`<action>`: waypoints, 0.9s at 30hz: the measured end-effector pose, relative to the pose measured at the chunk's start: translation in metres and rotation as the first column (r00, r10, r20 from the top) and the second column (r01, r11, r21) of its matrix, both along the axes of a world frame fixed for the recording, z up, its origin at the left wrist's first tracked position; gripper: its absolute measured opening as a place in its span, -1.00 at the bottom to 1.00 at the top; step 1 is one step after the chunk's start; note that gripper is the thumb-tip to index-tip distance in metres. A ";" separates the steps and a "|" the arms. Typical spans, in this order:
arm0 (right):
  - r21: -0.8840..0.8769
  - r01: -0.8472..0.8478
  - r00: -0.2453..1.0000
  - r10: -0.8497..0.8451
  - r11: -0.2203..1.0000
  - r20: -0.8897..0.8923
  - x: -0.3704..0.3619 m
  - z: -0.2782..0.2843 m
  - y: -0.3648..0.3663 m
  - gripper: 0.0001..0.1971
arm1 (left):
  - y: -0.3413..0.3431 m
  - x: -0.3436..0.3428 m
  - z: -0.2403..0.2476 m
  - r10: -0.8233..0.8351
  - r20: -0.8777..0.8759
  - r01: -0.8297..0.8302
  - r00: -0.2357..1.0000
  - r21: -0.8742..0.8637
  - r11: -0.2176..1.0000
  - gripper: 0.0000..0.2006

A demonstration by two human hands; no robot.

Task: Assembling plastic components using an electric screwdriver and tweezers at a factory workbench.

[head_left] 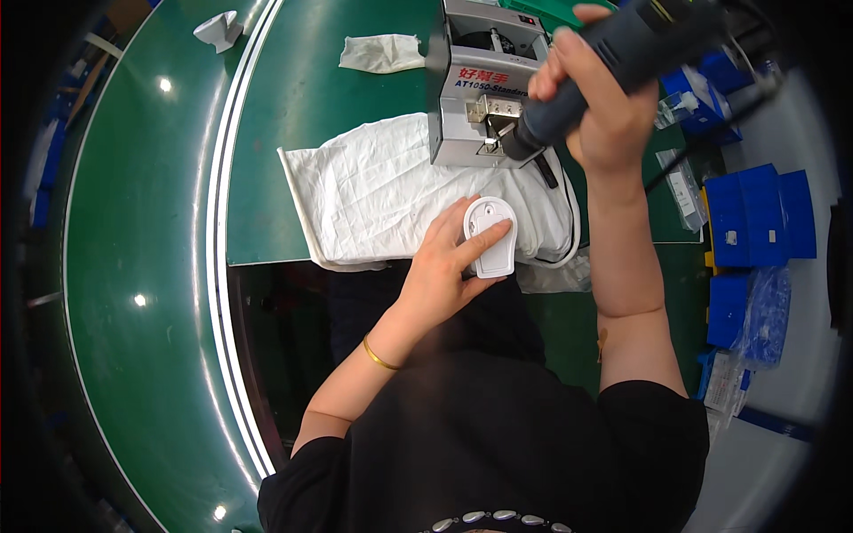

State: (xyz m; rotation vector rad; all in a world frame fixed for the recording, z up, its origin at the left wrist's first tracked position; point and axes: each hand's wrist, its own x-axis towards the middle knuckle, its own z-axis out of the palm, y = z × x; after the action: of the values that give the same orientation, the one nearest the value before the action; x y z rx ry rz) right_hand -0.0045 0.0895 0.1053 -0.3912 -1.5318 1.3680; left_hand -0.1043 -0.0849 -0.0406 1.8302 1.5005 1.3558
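Note:
My left hand (435, 271) is closed round a small white plastic housing (495, 259), rounded at its far end, with its hollow side up and the thumb lying across it. The housing is held over the near edge of a white cloth (369, 182). Raised on the right, my right hand (613, 120) grips a black electric screwdriver (626, 44) that slants down to the left. Its nose is at the front of a grey screw feeder (451, 133); whether the bit touches a screw there cannot be made out.
A small white cloth piece (382, 53) lies left of the feeder on the green bench mat (311, 89). Blue bins (751, 213) line the right side, with plastic bags (764, 320) by them. A white plastic part (219, 32) stands on the green surface at far left.

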 end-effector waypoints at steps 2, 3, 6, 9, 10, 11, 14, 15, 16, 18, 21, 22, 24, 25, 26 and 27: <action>0.024 -0.052 0.993 0.054 0.998 -0.103 0.000 -0.004 -0.022 -0.61 | 0.001 -0.001 -0.003 -0.007 -0.002 0.007 1.000 -0.005 1.000 -0.26; 0.071 -0.045 0.994 0.052 0.997 -0.100 0.008 -0.001 -0.031 -0.61 | 0.000 -0.001 -0.003 -0.006 0.005 0.006 1.000 -0.008 1.000 -0.26; 0.137 -0.013 1.000 0.015 0.991 -0.013 0.014 0.004 -0.052 -0.55 | 0.000 -0.002 -0.005 -0.001 0.000 0.001 1.000 -0.017 1.000 -0.22; 0.168 0.018 0.996 -0.032 0.986 0.082 0.013 0.005 -0.063 -0.51 | 0.000 -0.003 -0.002 -0.003 0.001 0.003 1.000 -0.024 1.000 -0.22; 0.152 0.008 0.995 -0.023 0.988 0.094 0.012 0.005 -0.063 -0.48 | 0.001 -0.002 -0.001 0.004 0.002 -0.004 1.000 -0.016 1.000 -0.25; 0.150 0.006 0.995 -0.020 0.989 0.097 0.012 0.004 -0.063 -0.48 | 0.001 -0.002 -0.001 0.011 0.003 -0.011 1.000 -0.008 1.000 -0.27; 0.149 0.018 0.993 -0.035 0.989 0.110 0.011 0.000 -0.060 -0.50 | 0.002 -0.001 0.001 0.013 0.005 -0.013 1.000 -0.005 1.000 -0.28; 0.149 0.009 0.992 -0.027 0.989 0.120 0.010 -0.002 -0.059 -0.51 | 0.002 -0.001 0.001 0.017 0.006 -0.017 1.000 -0.008 1.000 -0.28; 0.149 0.000 0.991 -0.020 0.989 0.130 0.010 -0.003 -0.059 -0.52 | 0.002 -0.001 0.002 0.016 0.009 -0.016 1.000 -0.003 1.000 -0.29; 0.145 0.004 0.992 -0.023 0.989 0.127 0.008 -0.003 -0.060 -0.54 | 0.002 -0.002 0.001 0.017 0.015 -0.017 1.000 -0.001 1.000 -0.29; 0.146 0.000 0.992 -0.018 0.989 0.121 0.006 -0.005 -0.060 -0.57 | 0.003 -0.002 -0.001 0.019 0.018 -0.019 1.000 0.005 1.000 -0.29; 0.151 -0.009 0.993 -0.008 0.988 0.117 0.006 -0.005 -0.060 -0.58 | 0.003 -0.001 -0.001 0.022 0.015 -0.022 1.000 0.007 1.000 -0.29; 0.169 -0.007 0.992 -0.015 0.986 0.126 0.005 -0.005 -0.060 -0.60 | 0.004 -0.001 0.000 0.027 0.014 -0.027 1.000 0.008 1.000 -0.29; 0.186 -0.004 0.991 -0.021 0.982 0.131 0.005 -0.006 -0.061 -0.61 | 0.003 -0.001 0.001 0.029 0.008 -0.029 1.000 0.009 1.000 -0.29; 0.186 -0.007 0.991 -0.018 0.983 0.131 0.004 -0.006 -0.060 -0.61 | 0.003 -0.001 0.001 0.031 0.002 -0.031 1.000 0.011 0.999 -0.28; 0.171 -0.012 0.990 -0.011 0.985 0.137 0.004 -0.007 -0.060 -0.62 | 0.003 -0.001 0.001 0.031 0.003 -0.031 1.000 0.013 0.999 -0.28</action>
State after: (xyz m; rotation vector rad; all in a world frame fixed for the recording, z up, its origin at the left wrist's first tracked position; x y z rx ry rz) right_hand -0.0005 0.0297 0.0985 -0.3837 -1.7492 1.2186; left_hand -0.1055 -0.0817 -0.0401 1.8197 1.5276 1.3848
